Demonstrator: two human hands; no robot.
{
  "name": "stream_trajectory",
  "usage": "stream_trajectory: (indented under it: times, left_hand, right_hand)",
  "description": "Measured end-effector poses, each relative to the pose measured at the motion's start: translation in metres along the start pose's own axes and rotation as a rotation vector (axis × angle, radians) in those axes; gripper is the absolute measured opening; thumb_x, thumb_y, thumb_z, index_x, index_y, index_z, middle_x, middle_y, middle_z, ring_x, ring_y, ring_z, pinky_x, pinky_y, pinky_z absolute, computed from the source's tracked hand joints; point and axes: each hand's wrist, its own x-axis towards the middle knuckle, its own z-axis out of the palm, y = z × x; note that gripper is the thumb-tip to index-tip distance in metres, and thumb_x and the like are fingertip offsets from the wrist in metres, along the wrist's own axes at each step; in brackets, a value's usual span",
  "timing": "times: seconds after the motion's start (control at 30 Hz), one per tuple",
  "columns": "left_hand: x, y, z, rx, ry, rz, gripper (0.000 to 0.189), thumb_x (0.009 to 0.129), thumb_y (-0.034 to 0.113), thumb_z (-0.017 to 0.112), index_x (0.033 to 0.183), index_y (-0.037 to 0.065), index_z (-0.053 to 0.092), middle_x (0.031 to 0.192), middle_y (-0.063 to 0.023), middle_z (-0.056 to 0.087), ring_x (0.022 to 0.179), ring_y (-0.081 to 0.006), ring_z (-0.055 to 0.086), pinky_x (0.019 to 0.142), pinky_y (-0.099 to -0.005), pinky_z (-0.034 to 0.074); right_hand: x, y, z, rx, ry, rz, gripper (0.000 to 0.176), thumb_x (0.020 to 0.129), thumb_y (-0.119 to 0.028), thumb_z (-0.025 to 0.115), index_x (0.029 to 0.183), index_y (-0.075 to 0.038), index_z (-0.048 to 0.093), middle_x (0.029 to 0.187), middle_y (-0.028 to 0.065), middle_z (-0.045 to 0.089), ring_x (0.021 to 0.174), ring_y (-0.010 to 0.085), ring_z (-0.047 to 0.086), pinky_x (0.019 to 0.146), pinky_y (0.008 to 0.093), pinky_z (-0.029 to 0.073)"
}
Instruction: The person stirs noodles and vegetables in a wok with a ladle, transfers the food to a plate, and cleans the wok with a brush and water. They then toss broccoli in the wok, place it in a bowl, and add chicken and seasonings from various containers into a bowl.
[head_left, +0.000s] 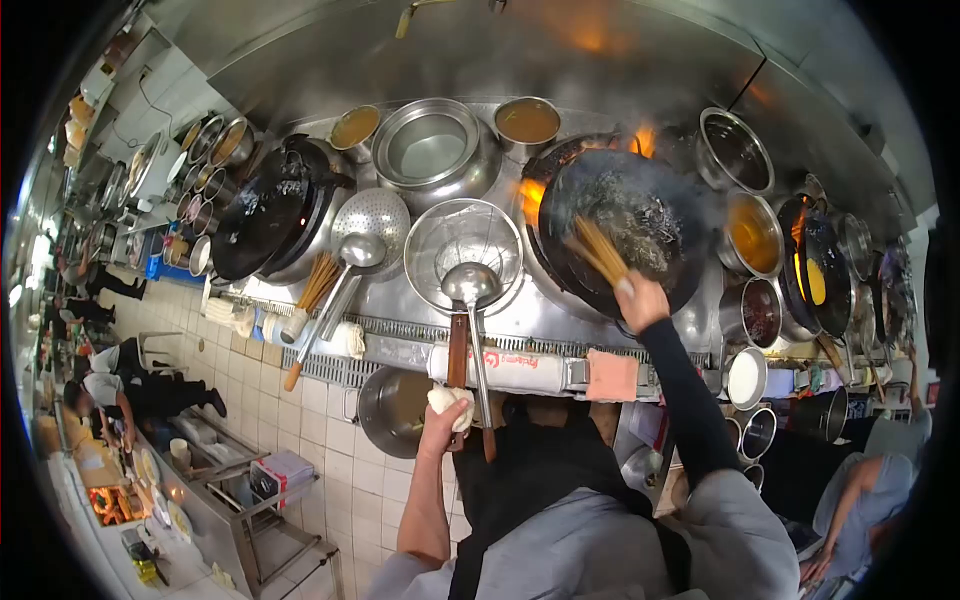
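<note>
Brush (pixel 600 250) in right hand (pixel 643 300), fingers wrapped round it, bristles down inside big black wok (pixel 680 285). Wok sits over fire (pixel 531 200), flames by its left side and far side. Inside looks shiny, with haze. Hands well apart. Left hand (pixel 443 428) closed round white cloth (pixel 450 402), by brown handle (pixel 458 350); cannot tell if it grips handle too. Good way: hold brush high, fingers clear of wok, sweep all round, go soft so nothing splashes, mind sleeve (pixel 690 400) near flames.
</note>
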Motion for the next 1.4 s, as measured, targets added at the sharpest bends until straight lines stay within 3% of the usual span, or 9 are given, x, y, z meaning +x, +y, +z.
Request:
stream_trajectory:
  times: [0.17,0.43,0.5,0.57,0.73,0.87,1.0,1.13,1.4]
  left_hand:
    - [0.017,-0.01,-0.008,0.02,0.034,0.051,0.027,0.091,0.021,0.076,0.107,0.002,0.066,0.086,-0.0054,0.069,0.066,-0.0148,0.066,0.053,-0.0295,0.052]
    - [0.02,-0.038,-0.031,-0.065,0.022,-0.239,0.04,0.094,0.027,0.074,0.123,0.002,0.063,0.102,-0.0089,0.07,0.084,-0.0181,0.07,0.068,-0.0319,0.056]
    - [0.011,-0.013,-0.026,0.191,0.067,-0.137,0.049,0.093,0.027,0.077,0.129,-0.001,0.059,0.105,-0.009,0.069,0.087,-0.016,0.067,0.075,-0.0315,0.055]
    - [-0.007,-0.003,-0.017,0.7,0.393,0.324,0.046,0.091,0.023,0.08,0.124,-0.003,0.061,0.103,-0.0095,0.07,0.087,-0.0152,0.067,0.075,-0.0312,0.054]
    - [-0.04,0.045,0.051,0.191,0.283,0.056,0.032,0.091,0.016,0.076,0.111,-0.005,0.063,0.092,-0.0122,0.07,0.079,-0.022,0.072,0.071,-0.034,0.059]
    - [-0.023,0.018,0.118,0.054,0.154,0.042,0.023,0.094,0.012,0.069,0.102,-0.009,0.064,0.092,-0.0179,0.073,0.079,-0.0277,0.075,0.068,-0.0355,0.062]
    - [-0.006,0.01,0.201,-0.198,0.025,-0.097,0.029,0.098,0.018,0.066,0.116,-0.003,0.06,0.098,-0.0175,0.072,0.081,-0.0261,0.075,0.062,-0.033,0.062]
    - [0.031,-0.009,0.27,-0.181,-0.159,-0.203,0.041,0.102,0.042,0.061,0.111,0.001,0.064,0.089,-0.0117,0.072,0.074,-0.0224,0.072,0.054,-0.028,0.055]
    - [0.08,-0.033,0.346,-0.163,-0.034,-0.295,0.062,0.099,0.068,0.049,0.105,0.008,0.062,0.079,-0.0078,0.067,0.061,-0.0212,0.066,0.049,-0.0328,0.054]
  right_hand:
    - [0.02,0.071,-0.026,-0.157,0.058,0.048,0.028,0.086,-0.021,0.068,0.112,-0.009,0.07,0.089,0.0248,0.072,0.084,0.045,0.069,0.076,0.0551,0.056]
    - [0.051,-0.013,0.029,-0.005,0.077,0.12,0.029,0.084,-0.024,0.072,0.107,-0.007,0.067,0.087,0.0247,0.071,0.082,0.046,0.069,0.076,0.056,0.055]
    - [0.003,-0.002,0.022,0.154,0.042,0.021,0.023,0.086,-0.024,0.069,0.101,-0.007,0.066,0.087,0.0249,0.07,0.08,0.0468,0.068,0.075,0.057,0.054]
    - [-0.026,0.009,0.011,0.26,0.044,0.003,0.023,0.084,-0.019,0.071,0.104,-0.007,0.066,0.09,0.0252,0.069,0.087,0.0473,0.067,0.079,0.0552,0.054]
    - [0.105,0.027,0.034,0.543,0.189,0.207,0.031,0.083,-0.021,0.077,0.108,-0.005,0.071,0.093,0.0215,0.072,0.087,0.0389,0.071,0.076,0.0424,0.055]
    - [0.061,0.017,0.037,0.599,0.077,0.115,0.033,0.084,-0.026,0.073,0.109,-0.005,0.069,0.098,0.0266,0.071,0.094,0.0453,0.069,0.083,0.0497,0.056]
    - [0.01,0.021,-0.016,0.298,-0.149,-0.008,0.031,0.086,-0.026,0.067,0.112,-0.01,0.07,0.086,0.0264,0.07,0.084,0.0474,0.069,0.081,0.0541,0.056]
    - [0.112,0.027,0.02,0.55,0.315,0.137,0.017,0.089,-0.022,0.066,0.088,-0.006,0.061,0.08,0.0247,0.067,0.082,0.0496,0.065,0.072,0.0582,0.052]
    - [-0.022,0.074,-0.059,-0.134,-0.235,-0.065,0.019,0.09,-0.025,0.063,0.096,-0.009,0.071,0.081,0.0249,0.07,0.082,0.0431,0.071,0.076,0.0554,0.057]
